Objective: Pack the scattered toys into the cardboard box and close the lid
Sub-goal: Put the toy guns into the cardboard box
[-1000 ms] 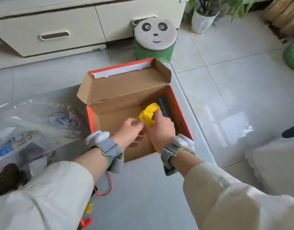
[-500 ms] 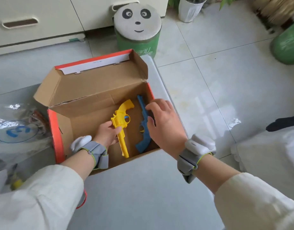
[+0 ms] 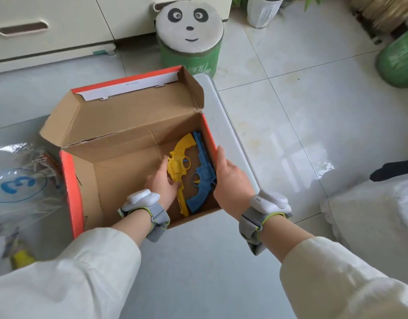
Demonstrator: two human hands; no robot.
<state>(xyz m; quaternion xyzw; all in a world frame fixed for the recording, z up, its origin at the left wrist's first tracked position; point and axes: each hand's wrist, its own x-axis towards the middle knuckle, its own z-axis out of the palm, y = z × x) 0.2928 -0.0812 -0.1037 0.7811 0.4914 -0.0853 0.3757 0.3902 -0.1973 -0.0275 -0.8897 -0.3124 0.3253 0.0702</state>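
Note:
The cardboard box [image 3: 70,180], orange outside, stands open on a pale grey surface, its lid [image 3: 120,116] upright at the back. A yellow toy gun [image 3: 178,164] and a blue toy gun [image 3: 204,178] lie side by side on the box floor, against the right wall. My left hand [image 3: 160,183] is inside the box, fingers straight along the yellow gun's left side and thumb touching its barrel. My right hand [image 3: 230,178] rests at the box's right wall beside the blue gun, index finger straight; its other fingertips are hidden.
A clear plastic bag [image 3: 21,180] holding more toys lies left of the box, with a small yellow toy [image 3: 22,257] near my left sleeve. A panda-faced green stool [image 3: 189,35] stands behind the box. Tiled floor and a white bundle [image 3: 371,215] lie to the right.
The yellow gun went from held above the box in both hands to lying flat beside the blue gun. My right hand let go and moved to the right wall.

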